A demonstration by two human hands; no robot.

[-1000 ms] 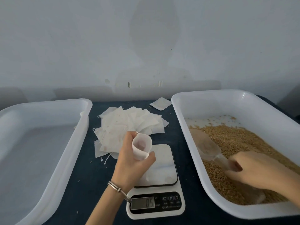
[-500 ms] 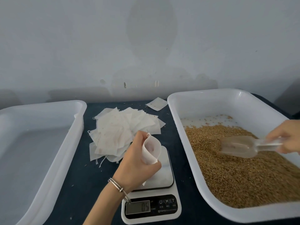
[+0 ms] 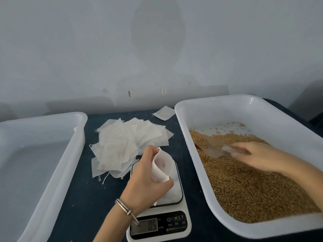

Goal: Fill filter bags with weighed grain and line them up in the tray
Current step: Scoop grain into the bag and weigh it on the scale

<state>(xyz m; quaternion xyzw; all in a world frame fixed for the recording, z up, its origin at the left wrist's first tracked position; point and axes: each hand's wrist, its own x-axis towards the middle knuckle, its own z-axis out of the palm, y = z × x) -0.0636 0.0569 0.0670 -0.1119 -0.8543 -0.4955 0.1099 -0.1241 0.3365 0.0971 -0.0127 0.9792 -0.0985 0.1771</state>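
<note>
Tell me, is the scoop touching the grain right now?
Touching. The head view shows the scoop, held by the right hand, with its front end dug into the grain, and no gap between them.

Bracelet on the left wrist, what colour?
Silver metal bracelet, seen in the head view.

Both hands (image 3: pixel 148 179) (image 3: pixel 257 158) curled, gripping.

A scale (image 3: pixel 172 222) is sitting at the front middle of the tabletop (image 3: pixel 83 198), with a pile of filter bags (image 3: pixel 125 145) lying just behind it — one stray bag (image 3: pixel 164 113) lying farther back. An empty tray (image 3: pixel 57 172) is standing to the left; a tray (image 3: pixel 244 109) holding grain (image 3: pixel 244 189) is standing to the right.
</note>
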